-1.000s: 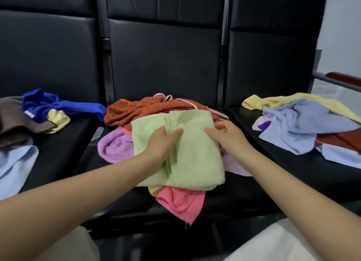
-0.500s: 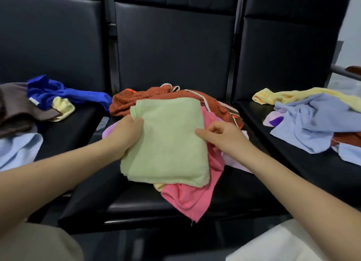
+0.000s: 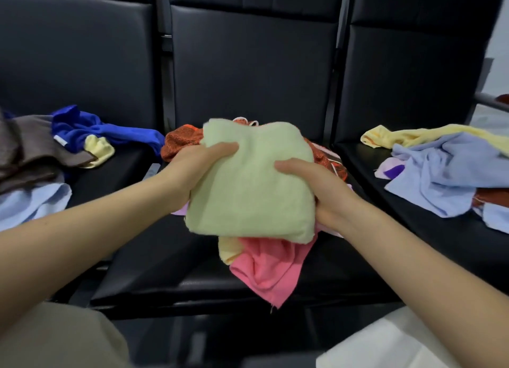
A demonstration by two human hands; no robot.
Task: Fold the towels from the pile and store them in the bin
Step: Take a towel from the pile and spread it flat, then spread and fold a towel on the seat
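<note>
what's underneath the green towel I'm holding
Under the green towel, a pink towel and a pale yellow one stick out in front, an orange one behind. Whatever lies directly beneath is covered.

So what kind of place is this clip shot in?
Probably a waiting area: a row of joined black padded seats with a metal armrest at the end. Loose towels are heaped on the seats, and both hands hold a folded green towel.

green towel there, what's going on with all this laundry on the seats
A person is folding towels. Both hands, the left hand and the right hand, hold a folded light green towel by its sides, above a mixed pile with a pink towel and an orange one on the middle black seat. More unfolded towels lie on the seats either side. No bin is in view.
</note>
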